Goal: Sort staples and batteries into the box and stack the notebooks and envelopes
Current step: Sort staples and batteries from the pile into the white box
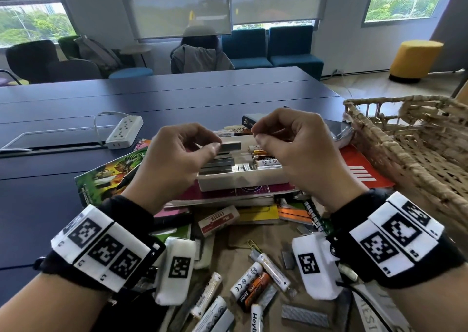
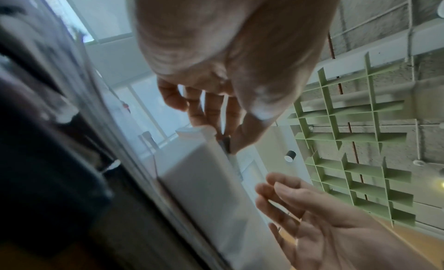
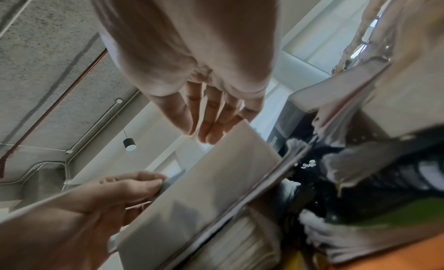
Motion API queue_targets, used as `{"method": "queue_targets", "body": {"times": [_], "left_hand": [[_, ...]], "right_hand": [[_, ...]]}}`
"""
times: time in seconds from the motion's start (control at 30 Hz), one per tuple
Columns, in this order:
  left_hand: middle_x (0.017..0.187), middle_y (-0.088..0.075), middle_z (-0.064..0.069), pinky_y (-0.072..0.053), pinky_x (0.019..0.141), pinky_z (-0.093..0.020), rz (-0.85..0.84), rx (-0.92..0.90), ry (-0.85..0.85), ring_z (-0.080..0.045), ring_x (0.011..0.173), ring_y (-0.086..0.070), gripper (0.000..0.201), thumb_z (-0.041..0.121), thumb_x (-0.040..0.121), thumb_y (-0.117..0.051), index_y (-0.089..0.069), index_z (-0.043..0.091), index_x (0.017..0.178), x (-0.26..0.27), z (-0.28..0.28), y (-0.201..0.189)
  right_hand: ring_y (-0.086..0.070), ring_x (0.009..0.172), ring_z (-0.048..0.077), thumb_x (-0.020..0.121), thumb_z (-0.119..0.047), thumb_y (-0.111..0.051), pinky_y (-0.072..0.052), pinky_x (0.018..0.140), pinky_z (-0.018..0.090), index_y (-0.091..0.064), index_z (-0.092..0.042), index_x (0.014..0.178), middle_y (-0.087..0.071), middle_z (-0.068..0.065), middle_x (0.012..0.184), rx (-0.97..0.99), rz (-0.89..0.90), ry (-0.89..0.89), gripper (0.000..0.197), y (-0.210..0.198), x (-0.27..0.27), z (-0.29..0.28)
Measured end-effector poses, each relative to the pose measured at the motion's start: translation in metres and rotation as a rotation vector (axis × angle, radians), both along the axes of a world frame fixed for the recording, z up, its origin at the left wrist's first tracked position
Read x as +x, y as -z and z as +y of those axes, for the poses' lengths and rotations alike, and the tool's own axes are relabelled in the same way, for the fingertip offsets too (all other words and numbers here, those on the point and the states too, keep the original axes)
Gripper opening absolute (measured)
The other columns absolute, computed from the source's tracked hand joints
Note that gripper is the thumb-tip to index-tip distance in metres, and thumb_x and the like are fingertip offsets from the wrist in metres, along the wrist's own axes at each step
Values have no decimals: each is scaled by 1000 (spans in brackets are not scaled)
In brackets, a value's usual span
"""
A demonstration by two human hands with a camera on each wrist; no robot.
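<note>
Office lounge, dark blue table (image 1: 76, 179) strewn with stationery. At centre frame, left hand (image 1: 177, 154) pinching a grey staple strip (image 1: 231, 146) above the white box (image 1: 243, 179); right hand (image 1: 291, 149) fingertips pressed together, contents unclear. Best lowered flat beside strips already inside, away from the batteries (image 1: 266, 158).

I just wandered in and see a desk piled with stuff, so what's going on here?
A person is sorting small office supplies. The left hand pinches a grey staple strip over the white box, where more staple strips and several batteries already lie. The right hand hovers over the box with curled fingers; whether it holds anything is unclear. The box sits on a stack of notebooks. Loose batteries and staple strips still wait near the wrists, beside a wicker basket.
</note>
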State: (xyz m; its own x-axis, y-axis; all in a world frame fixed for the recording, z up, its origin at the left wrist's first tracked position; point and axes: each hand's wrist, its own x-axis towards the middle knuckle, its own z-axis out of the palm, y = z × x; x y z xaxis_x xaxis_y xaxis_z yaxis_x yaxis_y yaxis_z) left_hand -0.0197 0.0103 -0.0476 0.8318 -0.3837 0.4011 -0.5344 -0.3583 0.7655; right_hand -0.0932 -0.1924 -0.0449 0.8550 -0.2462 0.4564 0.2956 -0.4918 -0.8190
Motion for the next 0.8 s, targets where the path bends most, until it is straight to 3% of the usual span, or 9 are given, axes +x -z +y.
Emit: {"method": "queue_targets", "body": {"times": [0.07,0.13,0.2,0.37,0.53,0.67,0.8], "left_hand": [[84,-75,7,-59,74,-35,-21,88,6,-17,76,-69,7,19,88,-78,-77,26,87,2,3,-1],[78,-73,9,-50,64,-30,-68,170,-8,-8,64,-61,9,20,88,-78,-76,27,84,5,6,-1],[71,-68,10,-41,61,-26,-100,224,-43,-7,58,-53,11,19,87,-78,-76,29,82,6,6,0],[86,-67,13,-45,71,-28,-98,256,-42,-10,72,-56,14,17,87,-78,-78,30,87,3,5,0],[80,-67,11,-43,65,-26,-65,262,9,-7,65,-50,15,17,88,-78,-79,31,84,4,6,1],[78,-65,10,-42,63,-28,-58,242,1,-9,65,-50,14,18,90,-76,-80,31,85,5,5,2],[77,-62,20,-38,59,-19,-120,178,0,-4,61,-47,9,23,90,-75,-78,32,89,-2,2,-2]], "right_hand": [[-70,80,7,91,-8,-74,-60,74,23,-77,-20,92,-75,-7,87,-19,25,26,13,-1,0,-3],[-69,83,5,91,-10,-74,-58,77,20,-77,-22,94,-74,-9,89,-50,42,41,12,-1,-1,-5],[-69,83,4,91,-11,-74,-58,78,19,-76,-22,94,-74,-10,88,-73,50,44,11,-2,-1,-5],[-69,83,5,91,-11,-74,-56,77,17,-77,-21,90,-74,-10,85,-114,39,64,11,-1,0,-7],[-68,77,2,89,-12,-75,-47,68,7,-78,-23,84,-73,-12,80,-208,47,72,13,3,1,-7],[-65,70,2,90,-13,-75,-47,64,9,-77,-24,84,-72,-11,76,-233,60,41,13,0,-1,-8],[-62,63,2,92,-21,-74,-50,60,22,-77,-27,86,-71,-8,75,-348,166,-104,9,-17,-11,-8]]}}
